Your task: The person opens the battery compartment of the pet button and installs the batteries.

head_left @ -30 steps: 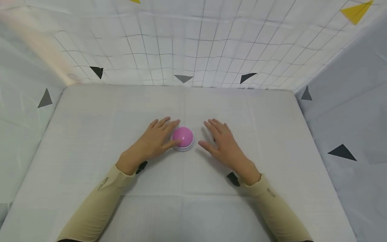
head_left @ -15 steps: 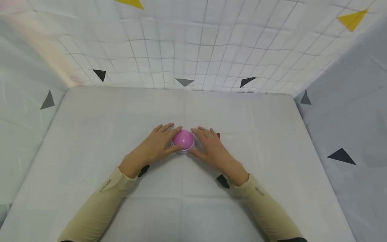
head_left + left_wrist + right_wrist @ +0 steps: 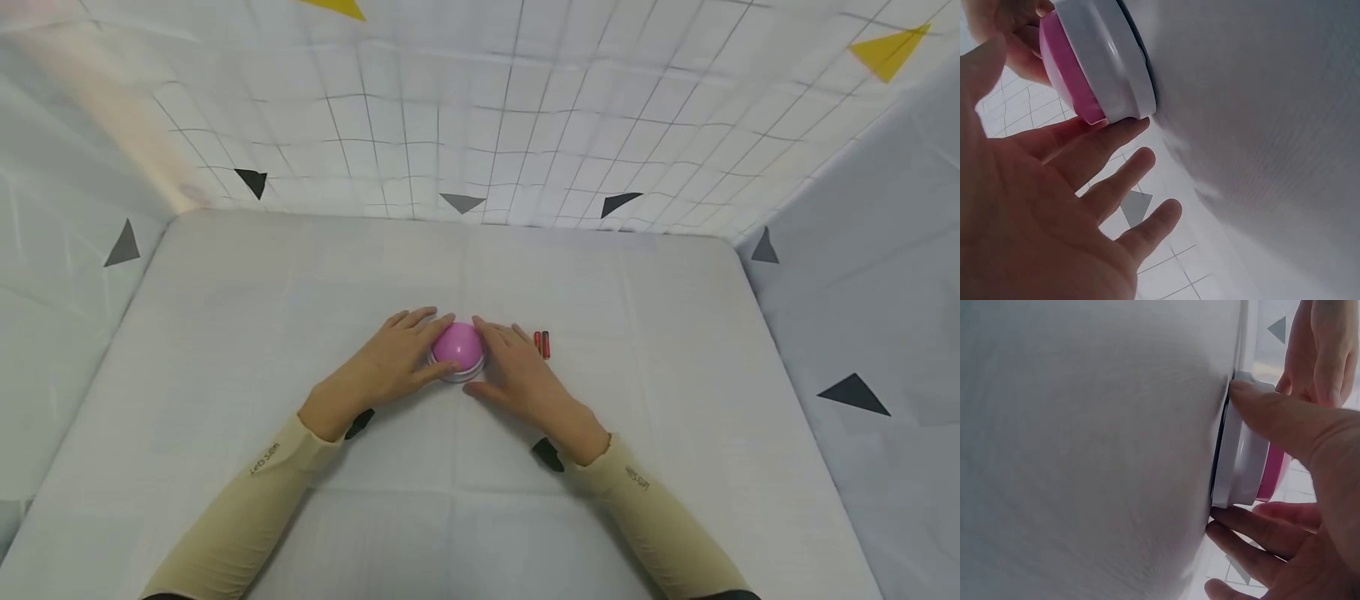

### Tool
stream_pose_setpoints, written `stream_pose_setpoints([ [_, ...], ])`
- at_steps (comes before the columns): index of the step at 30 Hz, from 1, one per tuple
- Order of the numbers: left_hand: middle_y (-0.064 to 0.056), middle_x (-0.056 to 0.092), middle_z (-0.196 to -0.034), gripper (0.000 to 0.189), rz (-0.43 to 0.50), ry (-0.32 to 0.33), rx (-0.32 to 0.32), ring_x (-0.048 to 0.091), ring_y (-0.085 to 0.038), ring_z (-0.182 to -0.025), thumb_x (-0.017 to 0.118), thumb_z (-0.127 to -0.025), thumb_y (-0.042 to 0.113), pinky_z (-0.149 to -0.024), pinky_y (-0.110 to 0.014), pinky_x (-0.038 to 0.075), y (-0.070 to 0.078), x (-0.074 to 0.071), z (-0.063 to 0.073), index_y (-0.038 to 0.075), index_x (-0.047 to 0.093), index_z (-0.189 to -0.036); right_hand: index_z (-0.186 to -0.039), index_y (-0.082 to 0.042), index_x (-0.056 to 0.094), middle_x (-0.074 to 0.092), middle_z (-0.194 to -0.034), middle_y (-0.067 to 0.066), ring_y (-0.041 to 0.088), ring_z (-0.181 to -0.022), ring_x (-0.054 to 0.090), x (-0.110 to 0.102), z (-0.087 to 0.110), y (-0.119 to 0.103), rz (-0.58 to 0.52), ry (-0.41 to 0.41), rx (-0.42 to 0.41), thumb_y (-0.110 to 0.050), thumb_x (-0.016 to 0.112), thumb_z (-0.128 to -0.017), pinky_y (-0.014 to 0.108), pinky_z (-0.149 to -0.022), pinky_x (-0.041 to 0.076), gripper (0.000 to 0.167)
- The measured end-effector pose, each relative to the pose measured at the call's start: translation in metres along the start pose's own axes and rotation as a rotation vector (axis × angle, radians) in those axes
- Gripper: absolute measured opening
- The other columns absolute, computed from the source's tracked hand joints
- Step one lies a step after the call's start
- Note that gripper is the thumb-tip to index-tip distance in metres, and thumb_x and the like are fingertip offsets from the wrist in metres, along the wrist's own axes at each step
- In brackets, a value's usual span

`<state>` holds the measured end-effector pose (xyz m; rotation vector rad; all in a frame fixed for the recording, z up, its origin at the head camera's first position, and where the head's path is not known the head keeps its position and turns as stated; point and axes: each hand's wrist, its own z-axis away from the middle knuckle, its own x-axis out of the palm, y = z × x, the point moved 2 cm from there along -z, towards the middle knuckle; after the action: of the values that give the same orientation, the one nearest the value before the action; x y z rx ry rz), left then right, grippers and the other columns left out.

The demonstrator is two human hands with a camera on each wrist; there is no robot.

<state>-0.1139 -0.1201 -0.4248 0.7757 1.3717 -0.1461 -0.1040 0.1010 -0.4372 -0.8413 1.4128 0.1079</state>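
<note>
A pink dome push button (image 3: 459, 346) with a round white base (image 3: 1107, 59) sits on the white table between the two hands. My left hand (image 3: 390, 354) lies along its left side, fingers extended; in the left wrist view a fingertip touches the base while the thumb stands off by the dome. My right hand (image 3: 517, 371) holds the base from the right. In the right wrist view its thumb (image 3: 1272, 412) is on one side of the white rim and its fingers (image 3: 1260, 531) on the opposite side. The underside is hidden.
Two small red-and-black batteries (image 3: 546, 344) lie just right of the right hand. The white-covered table (image 3: 300, 267) meets a grid-lined cloth wall (image 3: 480, 125) at the back, with grey cloth (image 3: 862, 292) along the right side.
My right hand has moved left to the button and taken hold of its base, uncovering the batteries. The left hand stays beside the button, nearly still.
</note>
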Motion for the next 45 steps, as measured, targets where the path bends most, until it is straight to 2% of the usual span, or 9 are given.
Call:
stream_pose_setpoints([
  [2,-0.017,0.056,-0.154,0.078,0.006,0.009,0.001,0.041,-0.037,-0.152,0.066,-0.100,0.055,-0.125,-0.057,0.030,0.000,0.000,0.000,0.004,0.047,-0.156,-0.158,-0.001,0.040,0.056,-0.152,0.017,0.033,-0.143,0.052,-0.001,-0.001,-0.001,0.003,0.001,0.001,-0.031,0.090,-0.086,0.056,-0.127,0.029,0.093],
  [9,-0.025,0.055,-0.152,0.084,0.071,0.029,0.030,0.049,-0.043,-0.144,0.087,-0.088,0.040,-0.117,-0.056,0.044,0.003,0.000,0.001,0.002,0.050,-0.154,-0.156,-0.002,0.044,0.059,-0.148,0.017,0.033,-0.139,0.055,-0.001,-0.003,-0.003,-0.033,0.021,0.005,-0.027,0.094,-0.082,0.049,-0.116,0.047,0.092],
  [15,-0.025,0.055,-0.151,0.088,0.089,0.028,0.043,0.052,-0.042,-0.141,0.094,-0.081,0.029,-0.115,-0.055,0.046,0.005,0.004,0.002,0.000,0.050,-0.153,-0.156,-0.006,0.044,0.058,-0.147,0.015,0.031,-0.140,0.055,0.001,-0.003,-0.003,-0.030,-0.010,0.008,-0.029,0.094,-0.082,0.046,-0.114,0.049,0.093],
  [22,-0.024,0.058,-0.146,0.087,0.114,0.048,0.071,0.056,-0.040,-0.137,0.095,-0.079,0.023,-0.114,-0.053,0.047,0.007,0.006,0.002,-0.001,0.052,-0.151,-0.156,-0.007,0.044,0.059,-0.143,0.015,0.030,-0.136,0.057,0.002,-0.001,-0.003,-0.007,-0.003,-0.034,-0.032,0.095,-0.080,0.044,-0.110,0.053,0.095],
  [28,-0.022,0.061,-0.145,0.085,0.120,0.063,0.109,0.056,-0.039,-0.136,0.096,-0.079,0.022,-0.114,-0.052,0.048,0.009,0.006,0.004,-0.002,0.054,-0.149,-0.152,-0.001,0.047,0.064,-0.138,0.016,0.031,-0.130,0.061,0.000,0.000,-0.005,0.044,0.037,-0.088,-0.036,0.095,-0.079,0.044,-0.107,0.055,0.094],
  [36,-0.020,0.059,-0.148,0.089,0.144,0.031,0.089,0.054,-0.037,-0.140,0.094,-0.081,0.029,-0.116,-0.051,0.046,0.007,0.007,0.009,-0.002,0.050,-0.152,-0.143,-0.002,0.057,0.069,-0.135,0.010,0.026,-0.126,0.066,0.002,-0.001,-0.008,0.066,0.086,-0.134,-0.047,0.091,-0.079,0.038,-0.104,0.056,0.085],
  [41,-0.020,0.059,-0.148,0.092,0.147,0.011,0.110,0.054,-0.038,-0.140,0.095,-0.080,0.021,-0.117,-0.053,0.044,0.008,0.004,0.011,-0.002,0.046,-0.155,-0.142,-0.004,0.056,0.070,-0.133,0.008,0.023,-0.122,0.068,0.000,0.001,-0.010,0.084,0.075,-0.126,-0.049,0.087,-0.081,0.036,-0.102,0.057,0.082],
  [45,-0.018,0.062,-0.143,0.089,0.130,0.042,0.152,0.057,-0.036,-0.136,0.094,-0.081,0.019,-0.115,-0.052,0.046,0.010,0.005,0.008,-0.002,0.048,-0.154,-0.140,-0.004,0.056,0.071,-0.129,0.007,0.022,-0.117,0.069,-0.006,0.003,-0.008,0.087,0.083,-0.123,-0.050,0.086,-0.082,0.035,-0.099,0.058,0.080],
])
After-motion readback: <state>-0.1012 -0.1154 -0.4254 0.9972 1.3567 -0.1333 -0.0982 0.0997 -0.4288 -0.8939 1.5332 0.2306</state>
